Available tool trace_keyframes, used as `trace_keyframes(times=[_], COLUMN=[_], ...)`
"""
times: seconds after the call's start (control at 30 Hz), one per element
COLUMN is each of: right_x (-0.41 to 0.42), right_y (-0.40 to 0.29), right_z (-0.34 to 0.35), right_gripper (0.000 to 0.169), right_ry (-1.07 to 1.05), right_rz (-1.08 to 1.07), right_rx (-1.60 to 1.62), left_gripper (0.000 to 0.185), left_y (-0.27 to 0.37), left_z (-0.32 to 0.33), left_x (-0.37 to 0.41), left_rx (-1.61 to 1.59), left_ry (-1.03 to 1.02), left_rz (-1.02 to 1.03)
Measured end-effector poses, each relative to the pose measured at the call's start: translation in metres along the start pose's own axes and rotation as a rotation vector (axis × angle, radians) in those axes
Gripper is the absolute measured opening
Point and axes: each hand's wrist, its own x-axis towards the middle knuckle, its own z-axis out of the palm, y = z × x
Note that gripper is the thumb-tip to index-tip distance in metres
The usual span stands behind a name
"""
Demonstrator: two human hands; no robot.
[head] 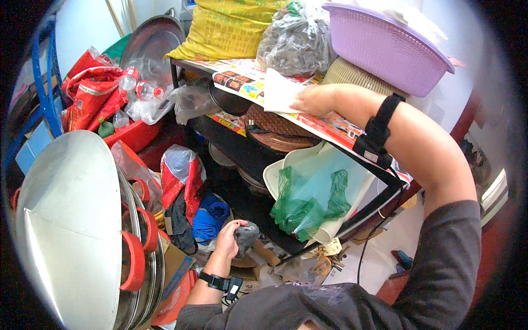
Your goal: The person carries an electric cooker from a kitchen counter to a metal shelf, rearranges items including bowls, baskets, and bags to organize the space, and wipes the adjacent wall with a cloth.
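My right hand (pixel 314 100) is on a white sheet or cloth (pixel 279 91), which lies over the front edge of the shelf's printed top cover (pixel 243 80). Whether its fingers grip the sheet cannot be told. My left hand (pixel 229 241) is low in front of the rack and holds a bunched grey cloth (pixel 247 238) between thumb and fingers. Both wrists wear black straps. Just behind the right hand stand a knotted clear plastic bag (pixel 295 41) and a yellow printed sack (pixel 231 29).
A purple plastic basket (pixel 387 45) rests on a beige one (pixel 354 76). Green mesh (pixel 307 210) hangs at the rack's side. Large metal lids or pans with red handles (pixel 70 231) stand at left. Red bags (pixel 93 99) and plastic bottles (pixel 145 90) lie beyond. A black cable (pixel 362 255) hangs down right.
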Motion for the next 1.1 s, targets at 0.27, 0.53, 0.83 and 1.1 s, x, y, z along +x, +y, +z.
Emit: trace_keyframes(times=[0.27, 0.53, 0.83, 1.1], right_x=[0.051, -0.095, -0.274, -0.309], right_y=[0.063, -0.014, -0.200, -0.332], right_z=[0.028, -0.050, 0.073, 0.195], right_gripper=[0.031, 0.046, 0.050, 0.035], right_ry=[-0.154, 0.369, 0.754, 0.764], right_rz=[0.073, 0.398, 0.261, 0.467], right_rx=[-0.225, 0.269, 0.964, 2.108], left_gripper=[0.020, 0.020, 0.022, 0.044], left_y=[0.000, -0.007, -0.020, -0.039], left_z=[-0.002, 0.016, 0.108, 0.243], left_x=[0.012, -0.009, -0.092, -0.144], left_rx=[-0.026, 0.043, 0.155, 0.688], left_ry=[-0.061, -0.130, -0.473, -1.133], left_rz=[-0.033, -0.018, -0.120, -0.006])
